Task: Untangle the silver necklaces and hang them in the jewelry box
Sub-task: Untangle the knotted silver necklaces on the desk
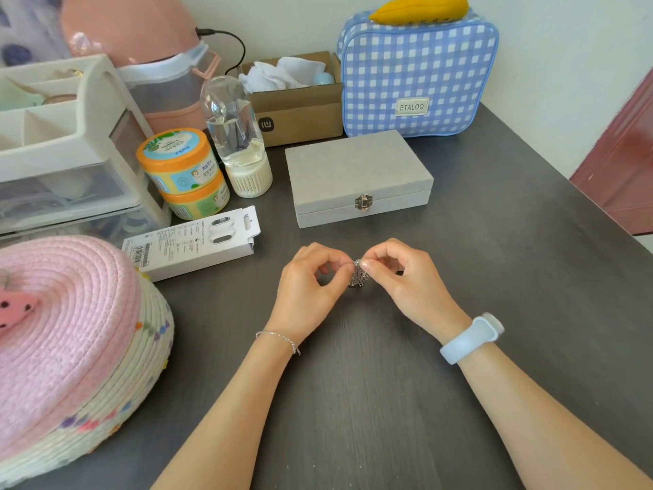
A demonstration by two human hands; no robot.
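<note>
step: untangling, early stage by the look of it; knot not loosened, nothing hung yet
left hand: left hand (311, 277) curled, thumb and forefinger pinching the left side of the clump
right hand: right hand (403, 274) curled, fingertips (365, 266) pinching the top of the same clump; pale blue wristband on that wrist
necklaces: small bunched tangle of thin silver chain necklaces (357, 277), held between both hands just above the dark grey wood-grain table (494, 242); lower end seems to touch or nearly touch the surface, cannot tell which
look: shiny fine links, packed into one tight wad; how many chains are in it is not readable; a clasp or small pendant may sit at the bottom, too small to confirm
how to do it: judgement — don't pull the ends apart, that tightens the knot; lay the wad flat on the table, spread it loose with fingertips, find one clasp end and feed it back through the loops; keep the pinch light, links this fine could kink
jewelry box: flat grey velvet-covered rectangular jewelry box (358, 175) with small metal front latch (364, 202), lid closed, on the table beyond the hands, well apart from them
still to do: open the latch and lid before hanging; interior hooks not visible
risk: chain slipping off and re-knotting if lifted as a clump
</note>
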